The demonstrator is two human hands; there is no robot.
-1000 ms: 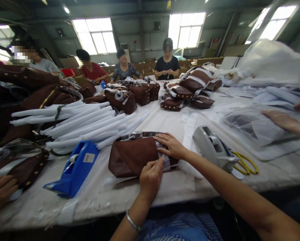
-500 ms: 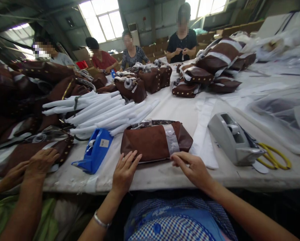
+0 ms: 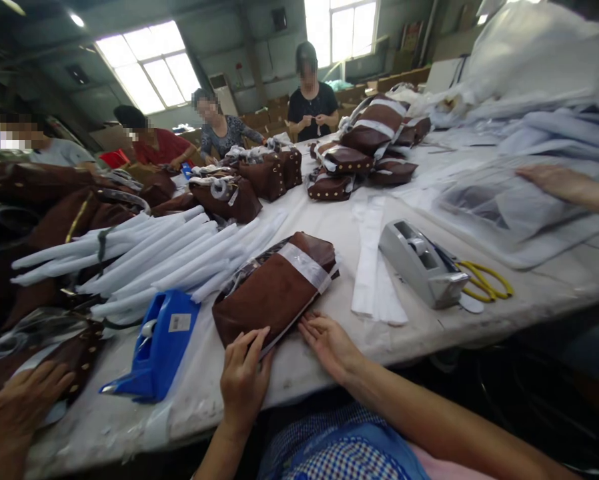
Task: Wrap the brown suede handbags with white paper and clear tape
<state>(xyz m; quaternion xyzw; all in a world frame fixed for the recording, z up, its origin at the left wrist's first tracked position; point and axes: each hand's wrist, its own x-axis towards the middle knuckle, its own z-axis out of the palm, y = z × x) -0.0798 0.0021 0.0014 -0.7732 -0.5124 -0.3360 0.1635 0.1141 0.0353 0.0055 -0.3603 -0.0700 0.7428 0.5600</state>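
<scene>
A brown bag [image 3: 274, 287] with a clear wrap band across it lies at an angle on the white table [image 3: 329, 233] in front of me. My left hand [image 3: 243, 377] rests on its near corner with the fingers stretched flat. My right hand [image 3: 329, 343] lies open on the table at the bag's near edge, its fingertips touching the edge. Neither hand grips anything.
A blue tape dispenser [image 3: 157, 343] stands left of the bag, a grey one [image 3: 419, 263] with yellow scissors [image 3: 484, 283] to the right. White wrapped rolls [image 3: 144, 253] and more brown bags [image 3: 364, 150] fill the table. Other people's hands [image 3: 14, 417] work at both sides.
The bag has turned from lying crosswise to slanting away to the right. Both of my hands have come closer together at its near edge, and the view has swung.
</scene>
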